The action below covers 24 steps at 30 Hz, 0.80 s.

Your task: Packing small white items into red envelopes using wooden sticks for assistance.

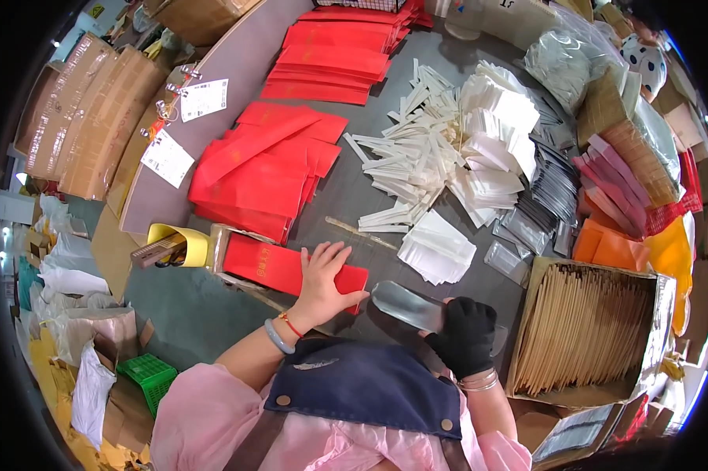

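Observation:
My left hand (322, 286) lies with fingers spread on a long red paper packet (263, 263) with gold print, pressing it near its right end. The packet rests at the table's near edge, in front of my apron. My right hand (465, 334), in a black glove with bare fingertips, is closed round the right end of a shiny, see-through plastic sleeve (407, 306). That sleeve's left end comes close to my left thumb. Just beyond it lies a stack of white folded cards (437, 247). Piles of red packets (271, 169) stand beyond my left hand.
White paper strips (409, 149) and white cards (499, 118) heap mid-table. Black plastic sleeves (554, 184) lie to their right. An open carton of thin wooden sticks (585, 330) stands at my right, a yellow holder (182, 243) at the left edge. A grey partition (212, 63) borders the table's left.

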{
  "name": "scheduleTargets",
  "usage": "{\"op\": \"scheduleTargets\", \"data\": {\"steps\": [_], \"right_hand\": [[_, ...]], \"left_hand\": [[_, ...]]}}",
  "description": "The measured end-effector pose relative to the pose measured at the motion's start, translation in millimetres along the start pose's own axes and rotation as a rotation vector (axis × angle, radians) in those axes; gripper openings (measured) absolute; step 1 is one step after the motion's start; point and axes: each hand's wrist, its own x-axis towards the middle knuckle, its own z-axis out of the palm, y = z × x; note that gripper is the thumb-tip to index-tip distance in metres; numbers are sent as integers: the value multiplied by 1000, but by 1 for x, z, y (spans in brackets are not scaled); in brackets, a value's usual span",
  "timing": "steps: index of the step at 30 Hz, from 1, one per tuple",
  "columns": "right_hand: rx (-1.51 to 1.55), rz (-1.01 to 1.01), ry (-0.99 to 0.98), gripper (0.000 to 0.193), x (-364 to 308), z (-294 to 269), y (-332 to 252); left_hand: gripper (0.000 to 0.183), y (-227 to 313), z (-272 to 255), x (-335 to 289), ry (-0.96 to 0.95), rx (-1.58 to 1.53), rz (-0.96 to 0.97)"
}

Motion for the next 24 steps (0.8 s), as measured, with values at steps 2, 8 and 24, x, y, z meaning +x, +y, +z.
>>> {"op": "scheduleTargets", "data": {"steps": [2, 8, 24], "right_hand": [[6, -6, -53, 62, 1, 2, -3], [179, -163, -18, 66, 35, 62, -44], [133, -32, -114, 59, -13, 16, 11]], "left_hand": [[88, 0, 0, 0, -30, 1, 1], [89, 9, -5, 7, -132, 31, 18], [61, -3, 2, 2, -52, -134, 259]]}}
